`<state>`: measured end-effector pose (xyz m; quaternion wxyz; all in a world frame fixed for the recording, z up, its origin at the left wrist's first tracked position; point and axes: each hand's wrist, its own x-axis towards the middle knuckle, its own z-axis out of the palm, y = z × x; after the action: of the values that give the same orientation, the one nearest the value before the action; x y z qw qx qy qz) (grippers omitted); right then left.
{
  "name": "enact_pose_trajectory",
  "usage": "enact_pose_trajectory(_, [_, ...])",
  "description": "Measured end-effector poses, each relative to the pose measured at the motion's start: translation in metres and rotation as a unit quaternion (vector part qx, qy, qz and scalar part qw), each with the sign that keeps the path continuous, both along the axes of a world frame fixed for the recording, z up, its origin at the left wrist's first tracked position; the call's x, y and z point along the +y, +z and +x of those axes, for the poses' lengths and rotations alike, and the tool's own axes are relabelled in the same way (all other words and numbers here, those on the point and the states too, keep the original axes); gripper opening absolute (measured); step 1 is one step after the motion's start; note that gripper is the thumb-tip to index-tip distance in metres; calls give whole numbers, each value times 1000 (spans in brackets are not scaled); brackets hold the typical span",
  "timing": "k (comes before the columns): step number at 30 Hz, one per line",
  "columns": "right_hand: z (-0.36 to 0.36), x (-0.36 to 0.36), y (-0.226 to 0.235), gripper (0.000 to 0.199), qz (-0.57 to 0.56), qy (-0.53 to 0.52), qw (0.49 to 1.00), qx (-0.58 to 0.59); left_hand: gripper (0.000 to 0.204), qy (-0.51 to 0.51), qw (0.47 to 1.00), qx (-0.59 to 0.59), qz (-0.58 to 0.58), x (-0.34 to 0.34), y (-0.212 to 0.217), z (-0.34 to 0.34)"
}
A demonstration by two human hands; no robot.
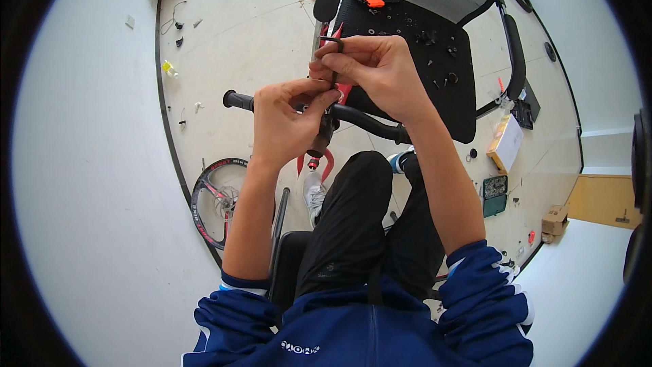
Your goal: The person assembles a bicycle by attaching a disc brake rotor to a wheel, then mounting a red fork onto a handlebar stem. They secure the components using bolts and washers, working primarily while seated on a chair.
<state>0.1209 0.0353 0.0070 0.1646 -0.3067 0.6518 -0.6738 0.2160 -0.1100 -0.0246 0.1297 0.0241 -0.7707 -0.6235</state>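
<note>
In my right hand [386, 76] a thin black L-shaped hex key [339, 46] is pinched between thumb and fingers, its short arm pointing left at the top. The key's long arm runs down toward my left hand [280, 121], whose thumb and forefinger are closed around its lower end. Whatever else those left fingertips hold is hidden. Just below both hands lies a black bicycle handlebar [367, 121] with a rubber grip [238, 100] at its left end. A dark tube [320, 141] sits at its middle, and part of a red frame [345, 91] shows behind my fingers.
Beyond my hands stands a black office chair [448, 95] with small parts and an orange tool [373, 1] on its seat. A wheel [221, 200] leans at the left wall. On the right floor lie a white-and-yellow box [506, 143] and a green case [495, 204].
</note>
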Motion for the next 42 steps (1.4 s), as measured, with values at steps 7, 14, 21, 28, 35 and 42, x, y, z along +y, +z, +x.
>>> enact_pose_trajectory(7, [21, -11, 2, 13, 50, -118, 991, 39, 14, -97, 992, -3, 81, -13, -7, -5])
enact_pose_trajectory(14, [11, 6, -3, 17, -52, -34, 997, -55, 12, -140, 983, -16, 114, -18, -5, -9])
enact_pose_trajectory(21, [14, 6, -12, 17, -18, -95, 994, 46, 13, -48, 997, 29, -60, -6, 3, -1])
enact_pose_trajectory(28, [29, 4, -9, 14, 15, -188, 980, 65, 7, -58, 994, 17, -91, -3, 4, -6])
enact_pose_trajectory(35, [10, 17, -7, 19, -19, -68, 997, -1, 10, -200, 980, -5, -6, -24, -3, -31])
enact_pose_trajectory(42, [8, 20, -10, 19, -5, -64, 997, 31, 13, -300, 948, -89, 62, -35, 11, -39])
